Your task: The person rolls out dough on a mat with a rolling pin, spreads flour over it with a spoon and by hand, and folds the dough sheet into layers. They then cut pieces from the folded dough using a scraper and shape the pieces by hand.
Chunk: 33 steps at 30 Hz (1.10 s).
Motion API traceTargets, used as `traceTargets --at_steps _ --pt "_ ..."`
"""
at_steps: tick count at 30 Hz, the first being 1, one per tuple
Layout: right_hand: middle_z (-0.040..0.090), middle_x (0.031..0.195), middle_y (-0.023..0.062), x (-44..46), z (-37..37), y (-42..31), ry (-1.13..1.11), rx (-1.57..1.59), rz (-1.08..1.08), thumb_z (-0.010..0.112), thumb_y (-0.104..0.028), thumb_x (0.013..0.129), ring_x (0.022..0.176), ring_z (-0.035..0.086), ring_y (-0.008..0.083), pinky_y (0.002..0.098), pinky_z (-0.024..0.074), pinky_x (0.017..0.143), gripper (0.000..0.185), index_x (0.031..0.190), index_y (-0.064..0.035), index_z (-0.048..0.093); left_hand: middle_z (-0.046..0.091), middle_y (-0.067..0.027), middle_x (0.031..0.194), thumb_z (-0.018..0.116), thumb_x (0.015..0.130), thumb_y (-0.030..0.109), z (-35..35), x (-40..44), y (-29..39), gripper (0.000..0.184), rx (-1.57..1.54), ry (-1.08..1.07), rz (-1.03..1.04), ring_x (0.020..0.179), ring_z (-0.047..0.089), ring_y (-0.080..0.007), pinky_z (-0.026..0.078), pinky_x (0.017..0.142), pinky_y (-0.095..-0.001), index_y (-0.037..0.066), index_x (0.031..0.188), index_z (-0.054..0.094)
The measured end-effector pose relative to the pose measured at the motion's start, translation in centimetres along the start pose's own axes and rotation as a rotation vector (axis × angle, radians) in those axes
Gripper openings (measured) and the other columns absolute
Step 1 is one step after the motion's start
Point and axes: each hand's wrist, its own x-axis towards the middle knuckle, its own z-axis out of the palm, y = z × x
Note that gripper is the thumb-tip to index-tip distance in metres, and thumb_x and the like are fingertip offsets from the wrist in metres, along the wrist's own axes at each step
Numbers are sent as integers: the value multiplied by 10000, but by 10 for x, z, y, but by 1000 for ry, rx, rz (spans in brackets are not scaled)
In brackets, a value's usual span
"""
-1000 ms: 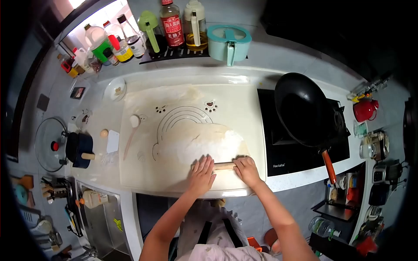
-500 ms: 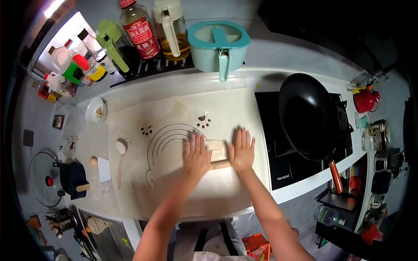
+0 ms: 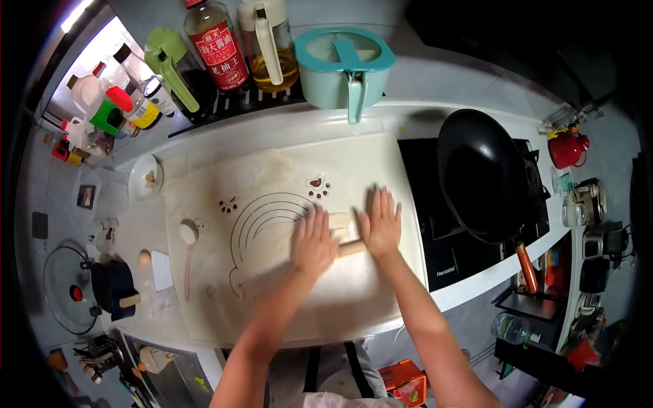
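The two hands are apart, both flat with palms down. The left hand (image 3: 315,239) and the right hand (image 3: 383,228) press on the two ends of a wooden rolling pin (image 3: 352,247). Their fingers are stretched out straight and point to the far side, and are not curled around the wood. The middle of the pin shows between them. Both arms reach in from the near side, with the elbows wide.

The pin sits over a thin, pale sheet of dough (image 3: 273,243). The dough lies on a cream mat (image 3: 367,156) with paw prints and curved lines. A long spoon (image 3: 188,262) lies on the left part of the mat. Past it on the counter (image 3: 132,333) are a brown egg (image 3: 144,258), a flat white card (image 3: 161,270) and a dark pot (image 3: 112,289). A white bowl (image 3: 141,183) sits near the mat's far left corner.

The right hand is near the mat's right edge. Just past that edge is a black stove (image 3: 422,177) with a big wok (image 3: 483,177) on it. The left hand has a wide stretch of mat on its left. Behind the mat's far edge is a teal tub (image 3: 333,85). The arms cross the counter's near edge.
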Motion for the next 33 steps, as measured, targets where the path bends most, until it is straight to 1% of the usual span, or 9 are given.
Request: traceTargets --at_steps 3,5,9,14,17,20,25,29,33 --pt "311 1503 206 -73 -13 10 -87 30 3 481 -416 926 1376 296 395 557 185 1116 695 1438 23 314 432 -189 1421 556 868 362 -12 -60 37 647 -107 -26 15 1342 368 -345 216 1128 -506 -57 1346 437" --pt "308 1496 229 -119 -21 17 -68 121 -3 531 -388 894 1360 304 424 584 179 1103 735 1438 46 295 439 -186 1416 543 874 350 0 -104 49 629 24 34 124 1346 358 -347 211 1126 -522 -53 1346 443" --pt "346 1478 221 -72 -8 11 -1 23 -17 506 -381 913 1350 334 407 573 177 1112 694 1422 55 324 449 -173 1410 525 885 329 -2 -53 32 605 15 -168 105 1355 347 -329 201 1131 -512 -42 1356 441" --pt "368 1471 200 42 13 0 103 74 42 411 -372 958 1364 337 356 548 171 1132 612 1412 34 350 444 -153 1411 595 853 326 4 41 -12 601 4 91 89 1352 358 -289 243 1125 -468 -20 1328 468" --pt "367 1476 186 -3 11 -1 85 26 109 428 -337 949 1372 325 353 553 161 1132 605 1420 31 341 445 -157 1411 607 835 322 10 -11 15 607 -14 4 -15 1350 355 -316 226 1127 -509 -22 1319 480" --pt "314 1493 234 -71 -12 7 -51 77 57 470 -332 929 1369 279 455 591 132 1117 664 1441 52 296 411 -173 1438 601 837 316 -1 -59 42 620 -94 1 49 1362 330 -331 202 1131 -526 -42 1325 469" --pt "316 1500 211 -9 4 12 -1 -41 -43 442 -334 943 1383 299 384 576 149 1122 637 1441 41 308 434 -182 1417 590 847 367 -8 22 5 638 25 -82 94 1344 366 -314 208 1129 -477 -37 1326 473" --pt "365 1470 209 73 13 16 159 56 -58 402 -271 973 1364 328 379 529 201 1124 553 1433 29 330 392 -187 1446 581 856 361 17 92 -24 632 -127 101 13 1355 329 -351 204 1128 -530 -58 1316 469" --pt "354 1478 211 19 5 9 -8 -2 -12 442 -328 950 1370 314 392 554 175 1122 616 1437 30 324 432 -188 1410 593 839 359 5 39 -3 628 -45 43 -62 1339 352 -361 222 1117 -544 -60 1294 486"
